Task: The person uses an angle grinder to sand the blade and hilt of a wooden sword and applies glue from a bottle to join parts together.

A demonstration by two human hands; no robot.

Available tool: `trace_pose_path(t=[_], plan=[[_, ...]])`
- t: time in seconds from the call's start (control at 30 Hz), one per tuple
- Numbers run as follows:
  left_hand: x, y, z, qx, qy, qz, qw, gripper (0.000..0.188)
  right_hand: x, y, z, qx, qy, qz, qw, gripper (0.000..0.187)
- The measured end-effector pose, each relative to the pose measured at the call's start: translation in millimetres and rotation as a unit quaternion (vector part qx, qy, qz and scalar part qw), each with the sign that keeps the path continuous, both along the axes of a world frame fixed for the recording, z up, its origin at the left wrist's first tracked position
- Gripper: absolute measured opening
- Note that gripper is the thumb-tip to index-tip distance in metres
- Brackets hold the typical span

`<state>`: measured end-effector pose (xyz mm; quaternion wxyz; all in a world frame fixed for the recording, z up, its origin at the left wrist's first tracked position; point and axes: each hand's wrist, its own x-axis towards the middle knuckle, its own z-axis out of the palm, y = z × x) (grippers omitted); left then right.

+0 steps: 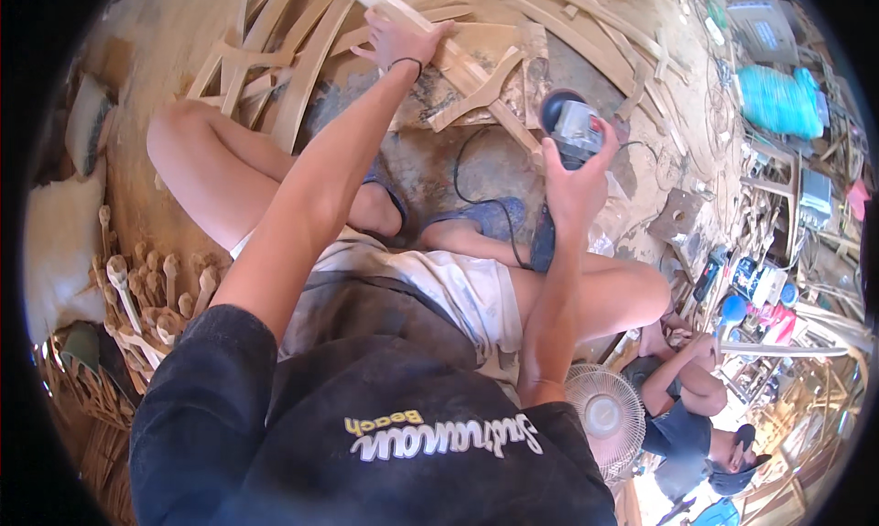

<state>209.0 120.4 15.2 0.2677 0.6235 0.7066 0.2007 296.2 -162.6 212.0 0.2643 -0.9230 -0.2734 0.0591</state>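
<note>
My left hand (403, 45) grips a long pale wooden piece (472, 73), its thumb across the top and its fingers on the far side. That piece slants from the upper edge down toward the right, with a curved Y-shaped branch (490, 91) at its lower part. In my right hand (579, 173) is a grey handheld power sander (579, 128) with a dark round disc (560, 108). The disc is close to the lower end of the wood; whether they touch I cannot tell. A black cord (462, 173) loops past my sandals.
Curved wooden parts (311, 68) lie in a heap ahead and to the left. Knobbed wooden pieces (151, 288) stand at my left. A white fan (604, 412) is by my right arm. Another person (687, 389) sits at lower right with a blue-disc tool (732, 308).
</note>
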Motion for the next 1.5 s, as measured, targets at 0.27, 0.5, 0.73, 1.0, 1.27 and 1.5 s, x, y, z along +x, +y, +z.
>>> trace_pose_path(t=[0.27, 0.5, 0.73, 1.0, 1.27, 1.5], plan=[[-0.8, 43.1, 32.8, 0.066, -0.411, 0.045, 0.908, 0.099, 55.6, -52.4, 5.3, 0.208, 0.061, -0.114, 0.970, 0.080], [-42.9, 85.4, 152.4, -0.134, -0.708, -0.280, 0.635, 0.071, 83.3, -85.4, -1.7, 0.272, 0.063, -0.146, 0.949, 0.080], [-16.9, 78.0, 207.9, -0.196, -0.685, -0.368, 0.597, 0.088, 72.8, -74.3, 13.4, 0.307, 0.129, -0.164, 0.928, 0.079], [71.7, 38.8, 174.0, -0.029, -0.304, -0.535, 0.788, 0.098, 87.4, -71.5, 12.2, 0.396, 0.103, -0.190, 0.893, 0.077], [46.1, -4.9, 94.1, 0.297, 0.012, -0.564, 0.771, 0.090, 82.2, -63.7, 20.0, 0.416, 0.129, -0.209, 0.876, 0.079], [-69.2, 34.4, 85.5, -0.116, 0.148, -0.464, 0.866, 0.119, 83.3, -67.2, 17.4, 0.396, 0.136, -0.212, 0.883, 0.077]])
